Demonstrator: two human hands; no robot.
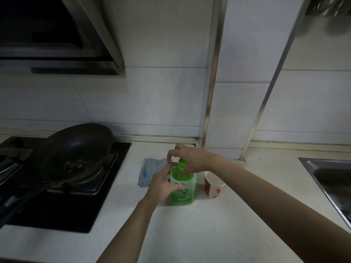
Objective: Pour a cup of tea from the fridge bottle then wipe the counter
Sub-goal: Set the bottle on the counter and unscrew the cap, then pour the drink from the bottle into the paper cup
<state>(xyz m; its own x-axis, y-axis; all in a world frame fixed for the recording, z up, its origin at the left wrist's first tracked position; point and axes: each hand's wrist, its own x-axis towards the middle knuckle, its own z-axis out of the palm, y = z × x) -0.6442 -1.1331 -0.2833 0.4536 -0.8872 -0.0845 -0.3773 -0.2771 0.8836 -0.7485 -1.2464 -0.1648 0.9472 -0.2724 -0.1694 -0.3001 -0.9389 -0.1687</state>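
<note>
At the far left a dark pan point(76, 147) is sitting on the black stove point(106, 186), with some browned bits lying in its bottom. Just right of the stove a pale blue cloth point(152, 168) is lying flat on the white worktop point(209, 224), partly hidden behind the left hand point(163, 185).

That hand is wrapping round the side of the green tea bottle point(183, 194), thumb up near the shoulder and fingers lying across the label. The bottle is standing upright on the worktop, between the cloth and the cup. Its green cap point(182, 164) is still sitting on the neck. The right hand point(191, 158) is arching over the cap with fingers curled, but whether it is actually pinching the cap cannot be told from here.

Just right of the bottle an empty paper cup point(213, 185) with red print is standing, close by but not touching it. At the far right the steel sink point(326, 179) is showing its corner.

The step in hand looks like unscrewing the cap. To do it well, the left hand should be holding the bottle low and firm against the worktop without squeezing the soft sides, while the right hand is turning the cap squarely. A hard squeeze could be pushing tea out once the seal is loosening.
</note>
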